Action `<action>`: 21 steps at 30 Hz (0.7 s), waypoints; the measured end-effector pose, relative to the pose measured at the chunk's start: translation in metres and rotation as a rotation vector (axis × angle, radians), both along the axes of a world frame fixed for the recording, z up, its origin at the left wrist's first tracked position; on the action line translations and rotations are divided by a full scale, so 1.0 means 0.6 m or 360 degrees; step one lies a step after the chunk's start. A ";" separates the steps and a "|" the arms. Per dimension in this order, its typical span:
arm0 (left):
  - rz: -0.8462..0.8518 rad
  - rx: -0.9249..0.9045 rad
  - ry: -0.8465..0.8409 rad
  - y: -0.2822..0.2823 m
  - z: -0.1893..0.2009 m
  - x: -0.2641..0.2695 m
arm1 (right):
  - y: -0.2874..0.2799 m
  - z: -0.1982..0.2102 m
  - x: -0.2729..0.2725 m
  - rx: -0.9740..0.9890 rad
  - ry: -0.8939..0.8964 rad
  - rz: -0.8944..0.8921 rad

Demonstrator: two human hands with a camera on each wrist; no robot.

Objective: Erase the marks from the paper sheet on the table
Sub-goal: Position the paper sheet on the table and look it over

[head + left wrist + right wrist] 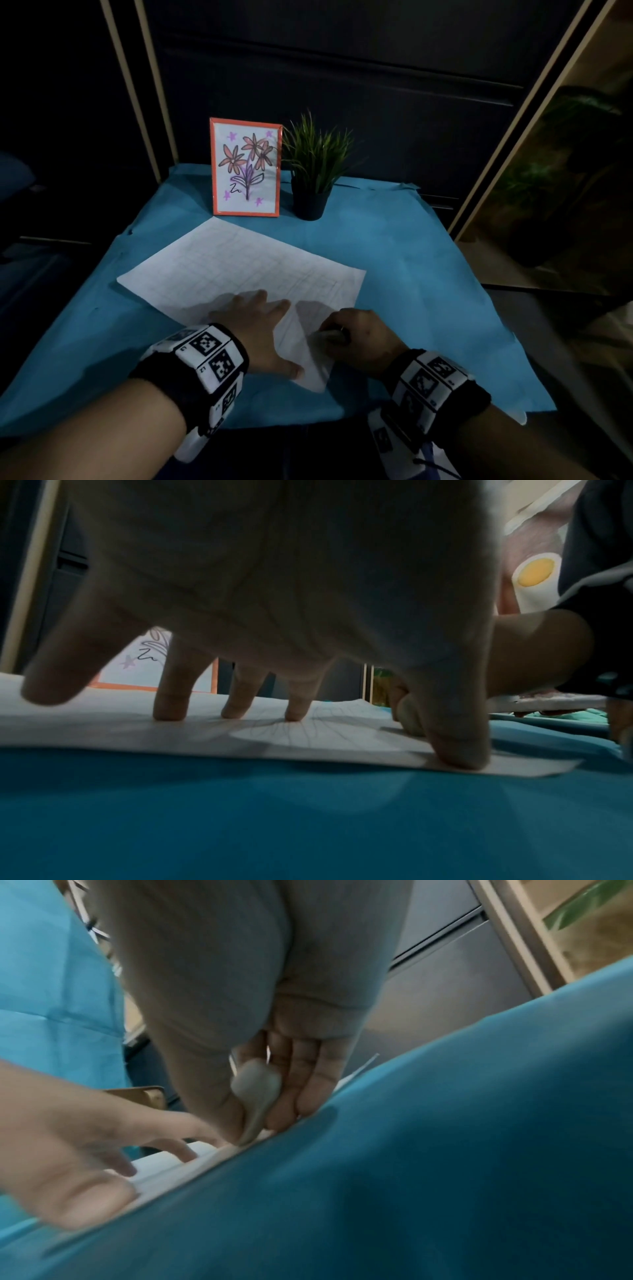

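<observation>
A white paper sheet (pixel 239 267) with faint grid lines lies at an angle on the blue cloth (pixel 428 274). My left hand (pixel 274 329) is spread flat on its near part, fingers straight and thumb pressing near the corner. In the left wrist view the fingertips (pixel 171 710) press the paper (pixel 103 729), and thin pencil lines (pixel 301 731) show beside them. My right hand (pixel 337 334) pinches a whitish eraser (pixel 330 335) and holds it down on the sheet, just right of the left hand. In the right wrist view the eraser (pixel 257 1091) sits between thumb and fingers, its tip on the paper (pixel 164 1172).
A red-framed flower drawing (pixel 245 168) and a small potted plant (pixel 313 171) stand at the table's far edge behind the sheet. Dark cabinet fronts rise behind them. The cloth hangs over the table's edges on the left, right and near sides.
</observation>
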State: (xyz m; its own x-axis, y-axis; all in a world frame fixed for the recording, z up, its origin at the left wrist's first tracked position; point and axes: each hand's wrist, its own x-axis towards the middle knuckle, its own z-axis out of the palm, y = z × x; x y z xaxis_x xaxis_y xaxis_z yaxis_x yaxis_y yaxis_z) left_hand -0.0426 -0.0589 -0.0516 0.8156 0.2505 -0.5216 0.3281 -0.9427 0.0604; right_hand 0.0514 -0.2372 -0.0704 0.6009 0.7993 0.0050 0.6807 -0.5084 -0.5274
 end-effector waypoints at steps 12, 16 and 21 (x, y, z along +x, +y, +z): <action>-0.0003 0.0039 -0.0012 0.001 -0.009 0.003 | 0.006 -0.004 0.011 -0.0095 0.0009 -0.0004; -0.0004 0.0030 -0.0013 0.003 -0.010 0.002 | -0.001 -0.014 -0.026 0.0023 -0.0158 0.0314; -0.0016 0.0047 -0.0029 0.001 -0.008 0.001 | 0.002 0.002 0.010 -0.0153 -0.0033 0.0084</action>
State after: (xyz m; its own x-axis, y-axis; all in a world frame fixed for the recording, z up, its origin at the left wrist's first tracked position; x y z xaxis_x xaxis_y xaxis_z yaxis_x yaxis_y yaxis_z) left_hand -0.0421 -0.0584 -0.0565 0.8276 0.2571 -0.4989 0.3175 -0.9475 0.0385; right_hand 0.0575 -0.2359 -0.0694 0.5584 0.8273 -0.0615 0.7180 -0.5192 -0.4635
